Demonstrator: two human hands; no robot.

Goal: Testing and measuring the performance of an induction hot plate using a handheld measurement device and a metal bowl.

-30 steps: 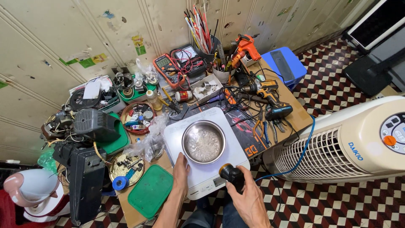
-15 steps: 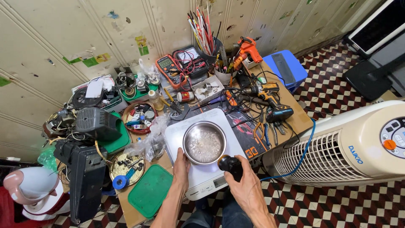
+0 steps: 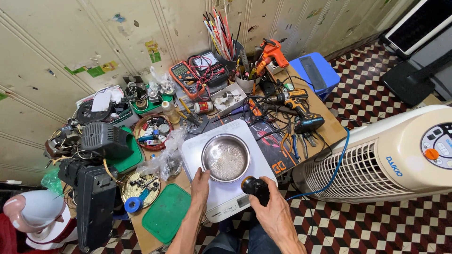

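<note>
Left hand: we have our left hand point(image 3: 200, 184) flat against the near left edge of the white cooker point(image 3: 227, 176), fingers spread and closed on nothing; a second ago it lay in nearly the same spot, so it has hardly moved
Right hand: our right hand point(image 3: 273, 211) is wrapped around a black knob-like part point(image 3: 255, 186) at the cooker's front right corner; the grip is narrow and firm on it, as it was a second ago
Change: the black part now sits a little higher and closer to the bowl than it did a second ago, when it was lower and nearer our body
Bowl: the steel bowl point(image 3: 226, 157) sits in the middle of the cooker top, untouched by either hand, in the same place as before
What it means: we judge that we are steadying the cooker with one hand while bringing the black part onto it with the other
Around us: a green lid point(image 3: 167, 218) lies just left of our left arm, a round tin of small parts point(image 3: 140, 189) beyond it, a cordless drill point(image 3: 294, 99) and loose pliers point(image 3: 288, 141) to the right, and a white fan point(image 3: 376, 162) beside the table
</note>
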